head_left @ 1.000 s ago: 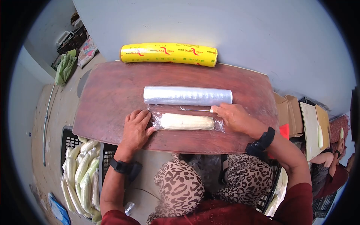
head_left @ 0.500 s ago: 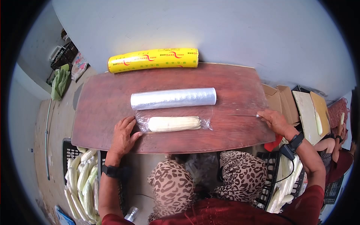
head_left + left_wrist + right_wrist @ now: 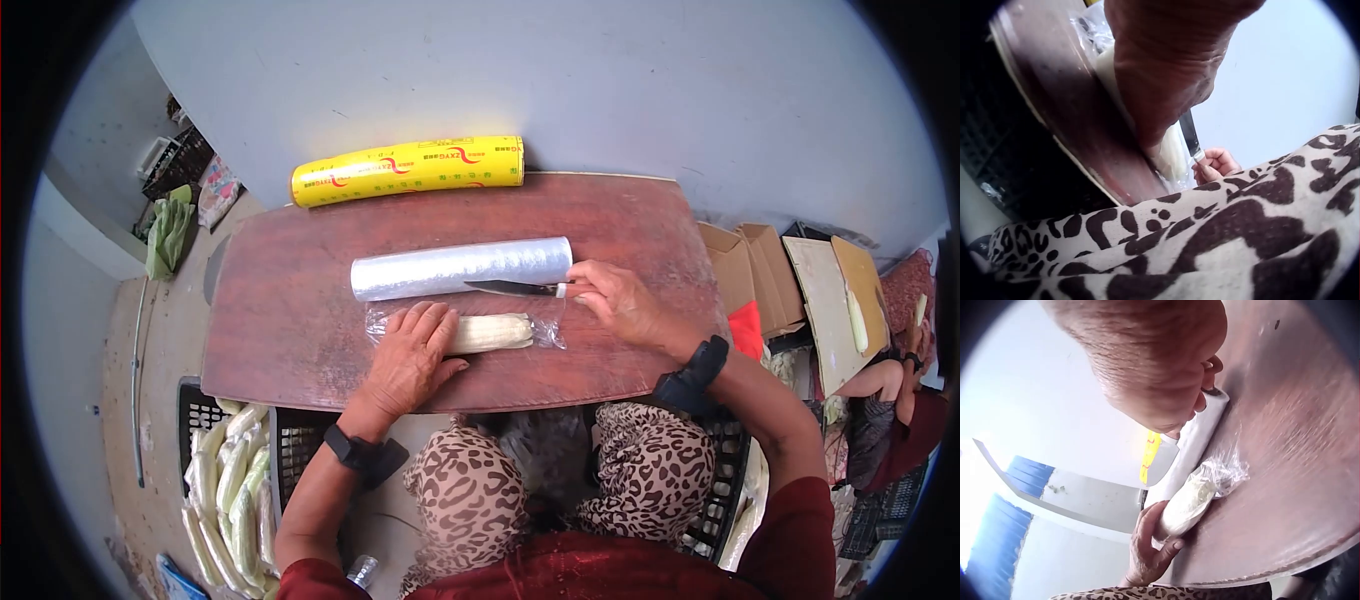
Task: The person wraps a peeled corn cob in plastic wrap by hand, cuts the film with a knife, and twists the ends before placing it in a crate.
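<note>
On the dark red table [image 3: 280, 300] lies a pale husked corn cob [image 3: 495, 332], with clear cling film [image 3: 548, 330] crumpled at its right end. My left hand [image 3: 410, 355] grips the cob's left part from above, fingers over it and thumb on the near side. That end of the cob is hidden beneath the palm. My right hand [image 3: 625, 305] holds a knife [image 3: 515, 289] by its handle, the blade pointing left between the cob and a roll of clear film [image 3: 460, 268]. In the right wrist view the knife blade [image 3: 1163, 462] shows below the right hand.
A yellow printed roll [image 3: 410, 172] lies along the table's far edge by the wall. Black crates hold wrapped corn [image 3: 235, 490] at the left and more at the right. Cardboard boxes [image 3: 750, 265] stand to the right, where another person [image 3: 900, 410] sits.
My left hand has moved right, from beside the cob onto it. The right hand swung out to the right with the knife, then came back left near the film roll's end.
</note>
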Action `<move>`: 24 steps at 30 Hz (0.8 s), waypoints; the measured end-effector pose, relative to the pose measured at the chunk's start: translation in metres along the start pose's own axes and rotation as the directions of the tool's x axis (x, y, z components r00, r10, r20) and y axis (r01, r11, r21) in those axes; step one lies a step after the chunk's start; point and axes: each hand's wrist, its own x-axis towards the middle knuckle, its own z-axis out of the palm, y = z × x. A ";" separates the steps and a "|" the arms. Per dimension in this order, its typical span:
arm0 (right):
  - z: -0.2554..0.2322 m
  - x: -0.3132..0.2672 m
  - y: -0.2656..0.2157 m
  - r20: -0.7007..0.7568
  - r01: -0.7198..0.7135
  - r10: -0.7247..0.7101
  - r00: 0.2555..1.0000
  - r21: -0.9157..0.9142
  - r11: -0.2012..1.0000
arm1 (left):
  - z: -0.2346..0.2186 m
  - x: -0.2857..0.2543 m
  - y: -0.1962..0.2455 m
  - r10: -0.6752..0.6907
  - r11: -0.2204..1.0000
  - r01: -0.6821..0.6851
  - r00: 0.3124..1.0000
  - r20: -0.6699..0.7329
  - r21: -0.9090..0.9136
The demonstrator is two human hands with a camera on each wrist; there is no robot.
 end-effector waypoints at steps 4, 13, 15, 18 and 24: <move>0.031 0.019 -0.015 0.045 0.011 -0.011 0.999 0.001 1.000 | 0.012 0.000 -0.002 -0.004 1.000 0.005 1.000 -0.015 0.024; 0.049 0.033 -0.009 0.084 0.158 -0.157 0.984 -0.003 0.987 | 0.015 0.003 -0.001 0.000 1.000 0.001 0.999 -0.054 0.019; 0.052 0.034 -0.006 0.092 0.181 -0.179 0.980 -0.013 0.983 | 0.016 0.003 -0.001 0.006 1.000 -0.003 0.997 -0.072 0.031; 0.055 0.035 -0.001 0.091 0.211 -0.202 0.975 -0.102 0.972 | 0.018 0.002 -0.002 0.000 1.000 0.002 0.998 -0.069 0.030; 0.059 0.031 0.001 0.101 0.289 -0.274 0.956 -0.453 0.843 | 0.016 0.005 -0.003 -0.016 0.999 0.018 0.998 -0.061 0.030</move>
